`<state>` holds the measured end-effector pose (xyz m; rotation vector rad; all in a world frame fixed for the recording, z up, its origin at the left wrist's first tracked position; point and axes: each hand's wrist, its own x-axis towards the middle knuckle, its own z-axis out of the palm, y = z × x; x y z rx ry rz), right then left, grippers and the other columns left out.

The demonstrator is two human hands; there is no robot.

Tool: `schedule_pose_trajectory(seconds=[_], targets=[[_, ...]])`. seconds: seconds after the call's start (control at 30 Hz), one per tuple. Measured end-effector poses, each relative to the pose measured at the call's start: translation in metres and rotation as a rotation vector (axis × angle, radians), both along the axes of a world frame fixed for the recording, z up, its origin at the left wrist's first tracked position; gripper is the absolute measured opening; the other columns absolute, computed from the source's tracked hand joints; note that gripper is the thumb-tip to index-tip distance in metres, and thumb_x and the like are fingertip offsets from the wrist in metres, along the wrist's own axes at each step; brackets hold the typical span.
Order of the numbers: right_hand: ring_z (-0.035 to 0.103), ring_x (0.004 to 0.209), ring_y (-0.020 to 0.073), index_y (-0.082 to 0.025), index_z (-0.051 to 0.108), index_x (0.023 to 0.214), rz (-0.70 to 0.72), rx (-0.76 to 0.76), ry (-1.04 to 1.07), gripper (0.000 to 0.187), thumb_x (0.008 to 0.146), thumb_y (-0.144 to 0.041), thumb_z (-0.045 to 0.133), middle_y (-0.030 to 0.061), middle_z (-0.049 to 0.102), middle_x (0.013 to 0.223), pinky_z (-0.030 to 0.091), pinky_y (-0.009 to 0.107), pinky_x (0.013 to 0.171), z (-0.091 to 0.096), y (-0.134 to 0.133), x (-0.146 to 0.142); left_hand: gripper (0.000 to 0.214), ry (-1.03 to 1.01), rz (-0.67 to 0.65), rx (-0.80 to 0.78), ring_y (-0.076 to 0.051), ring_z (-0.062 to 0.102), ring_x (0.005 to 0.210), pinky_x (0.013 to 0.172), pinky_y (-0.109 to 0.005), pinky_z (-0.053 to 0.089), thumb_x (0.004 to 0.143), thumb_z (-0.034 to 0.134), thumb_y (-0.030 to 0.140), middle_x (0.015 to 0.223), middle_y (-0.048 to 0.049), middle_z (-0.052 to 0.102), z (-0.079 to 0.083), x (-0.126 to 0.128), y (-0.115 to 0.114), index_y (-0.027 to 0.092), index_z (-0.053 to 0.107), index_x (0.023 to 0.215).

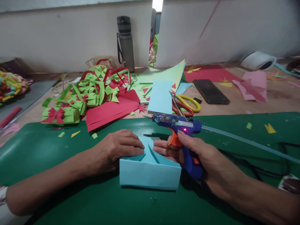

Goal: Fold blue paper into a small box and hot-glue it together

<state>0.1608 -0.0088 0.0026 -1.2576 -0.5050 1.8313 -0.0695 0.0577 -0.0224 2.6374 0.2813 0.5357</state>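
Observation:
A folded light blue paper box (150, 175) stands on the green mat in front of me, its flaps angled inward at the top. My left hand (124, 147) is at its left side, fingers bent together over the paper flap. In my right hand (194, 150) is a blue glue gun (175, 122) with an orange trigger and a lit red light; its nozzle points left, above the far side of the box. A clear glue stick (246, 142) sticks out of its back. The fingertips of my right hand reach the box's right flap.
Green paper gift bags (93, 90) with red bows pile up at the back left beside red sheets (112, 109). Behind are a bottle (126, 47), scissors (187, 104), a phone (211, 91) and a tape roll (257, 61). A black cord (255, 170) crosses the mat (70, 203) on the right.

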Motion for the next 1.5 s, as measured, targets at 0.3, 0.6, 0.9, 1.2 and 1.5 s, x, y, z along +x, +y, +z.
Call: schedule_pose_trajectory(seconds=[0.3,0.6,0.9,1.2,1.5], targets=[[0.062,0.1,0.0313,-0.014,0.067,0.077,0.014,-0.04,0.046,0.033,0.065,-0.044,0.072,0.014,0.069,0.099,0.048,0.044,0.09,0.0,-0.001,-0.005,0.022,-0.004,0.004,-0.014,-0.021,0.057,0.098,0.091,-0.036,0.039,0.087,0.048,0.02,0.106,-0.0119,0.065,-0.002,0.0,-0.001,0.016,0.058,0.106],[0.063,0.099,0.0283,-0.017,0.07,0.076,0.031,-0.06,0.029,0.031,0.066,-0.046,0.071,0.0102,0.071,0.089,0.055,0.032,0.079,-0.002,-0.002,-0.003,0.021,-0.028,-0.009,0.042,-0.021,0.056,0.097,0.092,-0.037,0.038,0.089,0.047,0.019,0.104,-0.0138,0.065,-0.004,0.003,0.002,0.014,0.057,0.107],[0.063,0.098,0.0294,-0.019,0.071,0.076,0.061,-0.007,-0.027,0.032,0.066,-0.05,0.07,0.0099,0.071,0.097,0.054,0.033,0.078,-0.004,0.001,-0.003,0.025,0.136,-0.054,0.079,-0.023,0.051,0.096,0.081,-0.037,0.039,0.091,0.044,0.023,0.124,-0.0103,0.058,0.006,0.006,0.004,0.015,0.053,0.112],[0.067,0.088,0.0274,-0.018,0.067,0.075,0.057,0.0,-0.063,0.033,0.064,-0.049,0.072,0.0082,0.071,0.086,0.056,0.03,0.068,-0.002,0.007,-0.004,0.019,0.162,-0.049,0.152,-0.021,0.049,0.093,0.085,-0.038,0.036,0.09,0.047,0.026,0.119,-0.0077,0.061,0.003,0.01,0.007,0.017,0.056,0.104],[0.068,0.07,0.0176,-0.016,0.064,0.075,0.174,0.048,-0.099,0.026,0.072,-0.041,0.067,0.006,0.068,0.074,0.053,0.02,0.055,-0.001,0.024,-0.006,0.021,0.101,-0.078,0.139,-0.022,0.049,0.093,0.082,-0.038,0.036,0.09,0.047,0.025,0.119,-0.0083,0.061,-0.002,0.008,0.008,0.016,0.056,0.106]])
